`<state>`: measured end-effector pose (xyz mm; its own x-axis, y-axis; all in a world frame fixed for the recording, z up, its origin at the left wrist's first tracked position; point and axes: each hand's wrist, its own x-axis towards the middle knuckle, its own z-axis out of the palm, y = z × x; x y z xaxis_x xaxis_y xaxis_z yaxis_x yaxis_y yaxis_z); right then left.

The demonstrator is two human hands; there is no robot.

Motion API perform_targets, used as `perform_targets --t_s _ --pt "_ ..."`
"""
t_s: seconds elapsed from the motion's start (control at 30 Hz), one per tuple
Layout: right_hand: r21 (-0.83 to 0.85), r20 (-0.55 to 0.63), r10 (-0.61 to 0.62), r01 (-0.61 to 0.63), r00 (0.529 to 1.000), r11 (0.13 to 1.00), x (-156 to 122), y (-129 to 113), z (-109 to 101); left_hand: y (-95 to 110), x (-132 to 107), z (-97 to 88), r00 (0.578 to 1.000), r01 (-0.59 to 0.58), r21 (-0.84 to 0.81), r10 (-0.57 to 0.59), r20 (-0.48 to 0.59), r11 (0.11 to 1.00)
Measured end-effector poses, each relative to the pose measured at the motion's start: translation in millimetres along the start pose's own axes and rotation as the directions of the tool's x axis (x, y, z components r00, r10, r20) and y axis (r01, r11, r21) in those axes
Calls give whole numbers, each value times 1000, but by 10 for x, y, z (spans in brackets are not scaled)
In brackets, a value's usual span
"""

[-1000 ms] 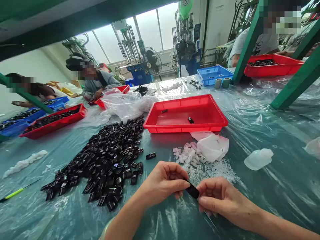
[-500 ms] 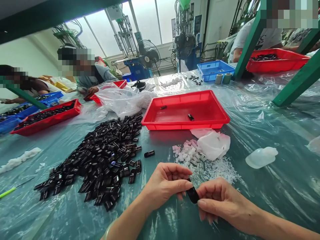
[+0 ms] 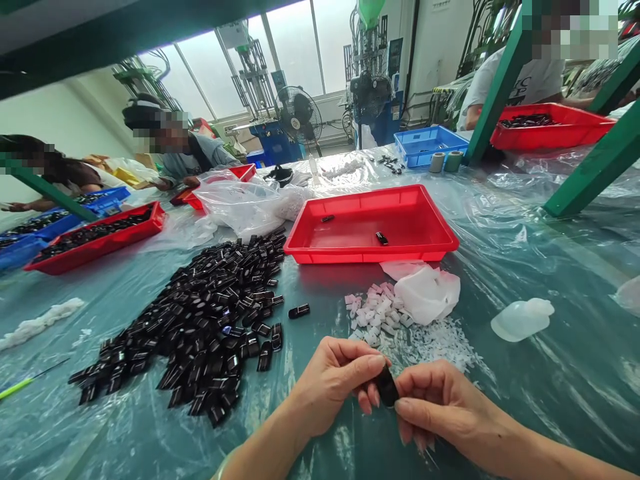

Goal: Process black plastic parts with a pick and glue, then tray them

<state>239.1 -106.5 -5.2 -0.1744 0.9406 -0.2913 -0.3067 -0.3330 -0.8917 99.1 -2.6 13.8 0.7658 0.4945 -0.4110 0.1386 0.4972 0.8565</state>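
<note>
1. Black part [image 3: 387,388]: held between both hands over the worktop [image 3: 560,400], on the near side of the central red tray [image 3: 373,255].
2. Left hand [image 3: 333,383]: fingers nearly closed, pinching the part's far end.
3. Right hand [image 3: 443,403]: fingers nearly closed, pinching its near end.
4. Black pile [image 3: 200,320]: nearer than the tray, leftward.

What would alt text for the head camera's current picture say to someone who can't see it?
A person's left hand and right hand hold a small black piece over a plastic-covered table. A large pile of black pieces lies to the left; ahead are small whitish bits and a red tray.
</note>
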Motion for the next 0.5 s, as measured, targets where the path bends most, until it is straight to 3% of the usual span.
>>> perform_targets --t_s 0.3,0.5 --pt "-19 -44 -6 5 999 1000 29 33 -4 8 -6 5 996 -41 44 37 78 998" --pt "-195 -61 -47 34 997 980 -14 -41 -54 -36 -7 -1 998 -42 104 37 51 994"
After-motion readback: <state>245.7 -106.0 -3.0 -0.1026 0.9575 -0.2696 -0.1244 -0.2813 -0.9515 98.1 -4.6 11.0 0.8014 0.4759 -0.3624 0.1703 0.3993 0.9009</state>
